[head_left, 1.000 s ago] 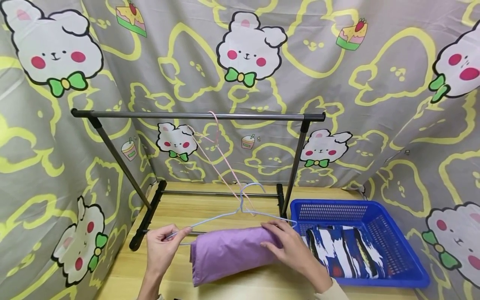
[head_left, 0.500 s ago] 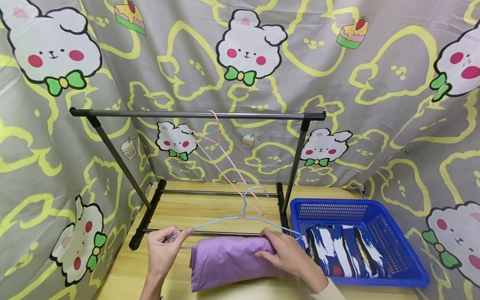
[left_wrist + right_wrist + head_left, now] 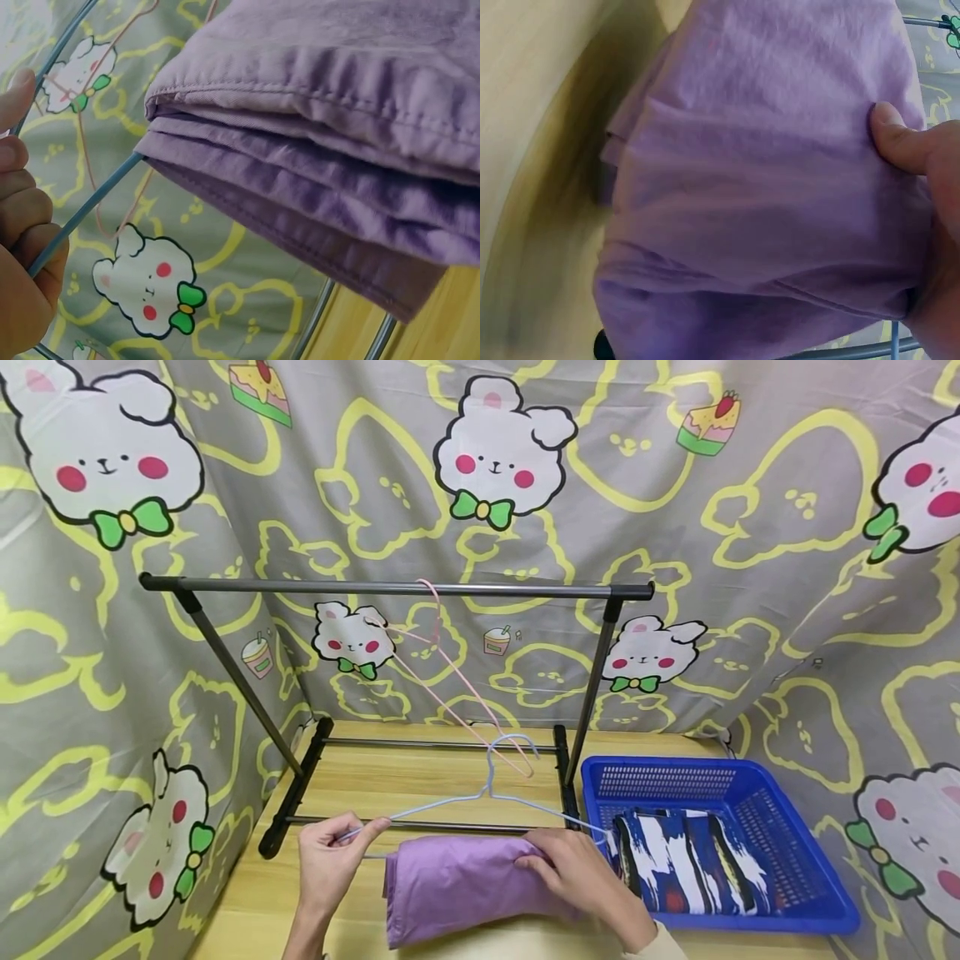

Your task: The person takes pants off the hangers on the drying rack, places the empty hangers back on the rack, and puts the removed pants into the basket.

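A light blue wire hanger [image 3: 491, 772] is held up in front of the rack, hook upward. My left hand [image 3: 330, 860] grips its left corner between thumb and curled fingers. Folded over the lower bar hangs a purple garment [image 3: 457, 889]; the left wrist view shows its layered, stitched hems [image 3: 300, 97] with the blue wire [image 3: 94, 191] running in under them. My right hand [image 3: 581, 868] holds the garment's right end, thumb on the front face and the other fingers over the top edge. Most of the lower bar is hidden by the cloth.
Behind the hands stands a dark metal clothes rack [image 3: 337, 586] with a pink hanger [image 3: 465, 685] hooked on its bar. A blue basket [image 3: 817, 868] at the right holds a folded blue, white and black patterned cloth [image 3: 690, 864]. Printed curtains [image 3: 480, 552] enclose the wooden table [image 3: 442, 768].
The blue hanger and purple garment have come slightly down and to the right. My right hand has lowered a little with the cloth. The pink hanger has swung.
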The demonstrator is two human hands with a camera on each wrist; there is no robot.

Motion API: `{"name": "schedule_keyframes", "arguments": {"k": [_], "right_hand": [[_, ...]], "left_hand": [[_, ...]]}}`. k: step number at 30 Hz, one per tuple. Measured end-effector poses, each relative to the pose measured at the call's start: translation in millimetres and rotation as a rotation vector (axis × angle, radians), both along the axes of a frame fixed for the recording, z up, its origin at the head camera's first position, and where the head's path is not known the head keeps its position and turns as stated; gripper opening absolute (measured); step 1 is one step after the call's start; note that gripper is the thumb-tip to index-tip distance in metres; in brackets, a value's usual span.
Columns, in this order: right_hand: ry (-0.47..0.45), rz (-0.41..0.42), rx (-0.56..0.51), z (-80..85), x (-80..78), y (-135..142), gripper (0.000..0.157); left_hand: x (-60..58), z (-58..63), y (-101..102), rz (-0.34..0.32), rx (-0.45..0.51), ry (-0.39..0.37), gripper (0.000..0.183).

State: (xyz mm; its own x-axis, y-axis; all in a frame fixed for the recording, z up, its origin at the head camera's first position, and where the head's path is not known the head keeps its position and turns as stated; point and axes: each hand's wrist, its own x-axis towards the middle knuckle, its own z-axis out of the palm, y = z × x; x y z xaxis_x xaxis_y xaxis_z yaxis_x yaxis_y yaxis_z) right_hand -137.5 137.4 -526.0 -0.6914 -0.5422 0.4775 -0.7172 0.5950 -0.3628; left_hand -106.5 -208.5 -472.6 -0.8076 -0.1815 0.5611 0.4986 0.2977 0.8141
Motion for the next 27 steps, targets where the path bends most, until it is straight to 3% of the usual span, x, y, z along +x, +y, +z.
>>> {"name": "schedule_keyframes", "arguments": {"k": [8, 11, 18, 24, 27], "right_hand": [[0.128, -0.015, -0.027, 0.1, 2.2, 1.3, 0.005], [0.143, -0.024, -0.021, 3.7, 3.8, 2.0, 0.011], [0.201, -0.044, -0.005, 5.0, 3.9, 3.1, 0.025], [0.253, -0.037, -0.005, 4.9, 2.5, 1.9, 0.025], [0.288, -0.033, -0.023, 5.6, 2.1, 1.3, 0.025]], "left_hand": [[0.2, -5.0, -8.0, -0.079, -0.087, -0.118, 0.046], [-1.3, -5.6, -9.1, -0.093, -0.18, -0.079, 0.043], [-2.4, 0.4, -5.8, -0.036, -0.4, -0.005, 0.032], [-3.1, -1.3, 0.4, -0.019, -0.413, 0.062, 0.025], [-3.2, -1.5, 2.7, -0.01, -0.392, 0.052, 0.024]]}}
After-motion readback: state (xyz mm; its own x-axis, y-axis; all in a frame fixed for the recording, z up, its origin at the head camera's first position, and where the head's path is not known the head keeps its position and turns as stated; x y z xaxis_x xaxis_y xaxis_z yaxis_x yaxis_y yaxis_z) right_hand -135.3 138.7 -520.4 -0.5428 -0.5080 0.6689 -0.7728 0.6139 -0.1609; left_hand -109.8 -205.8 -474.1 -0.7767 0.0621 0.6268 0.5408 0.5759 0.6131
